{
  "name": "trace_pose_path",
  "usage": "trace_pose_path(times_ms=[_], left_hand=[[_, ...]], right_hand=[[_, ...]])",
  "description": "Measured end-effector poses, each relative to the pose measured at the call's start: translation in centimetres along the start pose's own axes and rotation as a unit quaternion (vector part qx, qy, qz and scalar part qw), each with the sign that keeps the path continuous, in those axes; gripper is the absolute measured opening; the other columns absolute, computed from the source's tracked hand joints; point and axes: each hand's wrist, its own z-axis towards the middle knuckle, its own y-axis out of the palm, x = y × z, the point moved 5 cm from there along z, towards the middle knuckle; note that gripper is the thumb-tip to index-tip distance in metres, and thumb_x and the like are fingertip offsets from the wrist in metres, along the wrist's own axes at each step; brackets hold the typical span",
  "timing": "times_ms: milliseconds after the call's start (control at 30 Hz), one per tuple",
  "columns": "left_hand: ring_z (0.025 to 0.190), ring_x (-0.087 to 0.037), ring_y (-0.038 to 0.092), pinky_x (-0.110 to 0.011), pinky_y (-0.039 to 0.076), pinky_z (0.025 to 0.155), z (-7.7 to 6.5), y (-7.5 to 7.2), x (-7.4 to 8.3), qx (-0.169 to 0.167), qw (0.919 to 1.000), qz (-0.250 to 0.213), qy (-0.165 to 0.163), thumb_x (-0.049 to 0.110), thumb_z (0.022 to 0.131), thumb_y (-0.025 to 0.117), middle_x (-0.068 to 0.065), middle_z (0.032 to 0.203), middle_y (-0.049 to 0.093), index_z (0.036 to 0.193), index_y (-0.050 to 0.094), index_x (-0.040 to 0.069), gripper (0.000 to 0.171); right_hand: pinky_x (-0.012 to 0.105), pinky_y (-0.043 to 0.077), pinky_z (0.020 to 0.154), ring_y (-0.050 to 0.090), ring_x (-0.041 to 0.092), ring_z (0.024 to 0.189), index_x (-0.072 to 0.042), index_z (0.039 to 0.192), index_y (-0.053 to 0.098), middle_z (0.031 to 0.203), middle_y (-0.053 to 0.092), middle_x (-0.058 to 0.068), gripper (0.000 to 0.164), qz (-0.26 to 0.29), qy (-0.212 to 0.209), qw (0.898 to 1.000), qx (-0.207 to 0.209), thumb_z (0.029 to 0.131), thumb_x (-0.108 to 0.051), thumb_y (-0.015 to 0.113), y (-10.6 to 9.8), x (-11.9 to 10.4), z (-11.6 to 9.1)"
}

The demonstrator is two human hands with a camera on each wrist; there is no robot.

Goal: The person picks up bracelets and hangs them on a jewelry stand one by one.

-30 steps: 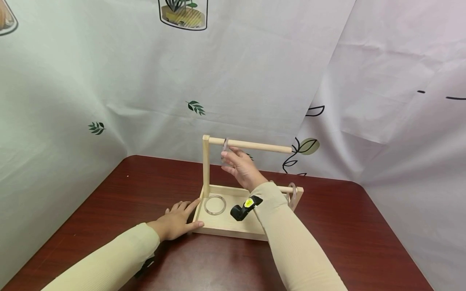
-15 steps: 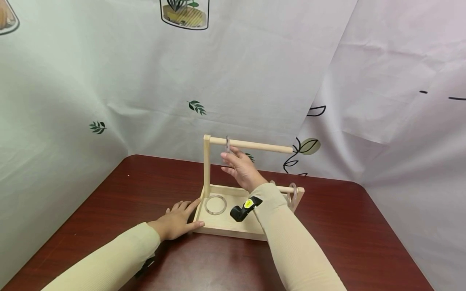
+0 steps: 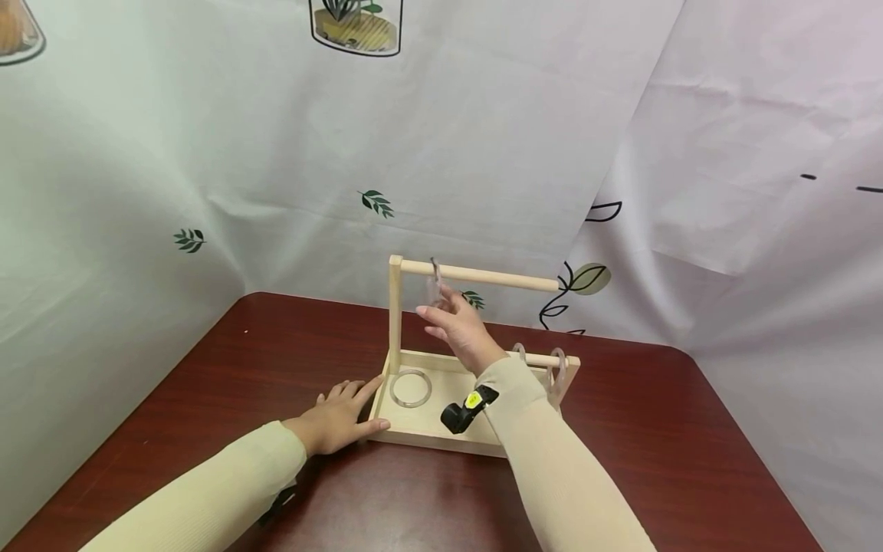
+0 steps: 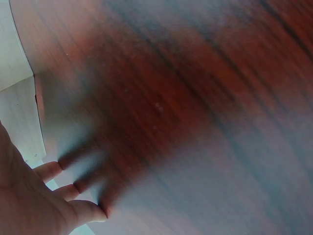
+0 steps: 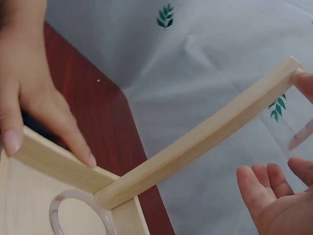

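A pale translucent bangle (image 3: 437, 270) hangs round the upper wooden rod (image 3: 500, 278) of a stand, not far from its post (image 3: 395, 314). My right hand (image 3: 464, 331) is just beside this bangle, fingers spread and partly bent under the rod. In the right wrist view, part of the bangle (image 5: 300, 136) shows near loosely parted fingers. My left hand (image 3: 336, 423) rests with straight fingers on the left end of the stand's wooden tray (image 3: 441, 442). Inside the tray a second bangle (image 3: 392, 389) lies flat by the post.
Two more bangles, one (image 3: 520, 350) partly behind the right sleeve and one (image 3: 560, 359) near the end, hang on the lower rod (image 3: 538, 359). The stand is on a dark red wooden table (image 3: 276, 337). A white patterned cloth (image 3: 483, 153) hangs behind it.
The right hand has drawn slightly down and away from the bangle, and its fingers have loosened. The bangle stays on the upper rod. The left hand stays in place.
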Motion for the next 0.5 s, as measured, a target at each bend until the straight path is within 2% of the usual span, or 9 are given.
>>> trace_pose_path(times_ms=[200,300,500], left_hand=[[0.135,-0.047,0.030,-0.073,0.025,0.097,0.0,0.1,-0.1,-0.004,1.0000,0.002,-0.002,0.066,0.089,0.050,-0.022,0.143,0.039,0.154,0.025,0.020,0.083],[0.135,-0.047,0.030,-0.073,0.025,0.098,0.1,0.1,-0.1,-0.006,1.0000,0.002,-0.003,0.066,0.089,0.050,-0.022,0.144,0.038,0.154,0.025,0.020,0.084],[0.136,-0.047,0.029,-0.074,0.024,0.097,0.1,0.2,-0.1,-0.005,1.0000,0.003,-0.003,0.065,0.090,0.050,-0.023,0.144,0.038,0.154,0.025,0.020,0.083]], right_hand=[[0.043,0.044,0.101,0.047,0.032,0.130,-0.007,0.152,0.026,0.142,0.044,0.017,0.079,-0.103,-0.033,0.994,0.022,0.086,-0.015,0.070,-0.2,0.5,-0.5],[0.046,0.043,0.101,0.046,0.032,0.130,-0.007,0.151,0.029,0.140,0.046,0.015,0.079,-0.152,-0.052,0.986,0.035,0.085,-0.019,0.072,-0.1,0.8,-0.8],[0.046,0.041,0.101,0.046,0.033,0.129,-0.004,0.141,0.042,0.139,0.045,0.018,0.066,-0.235,-0.068,0.968,0.063,0.085,-0.025,0.071,0.3,1.5,-1.2]])
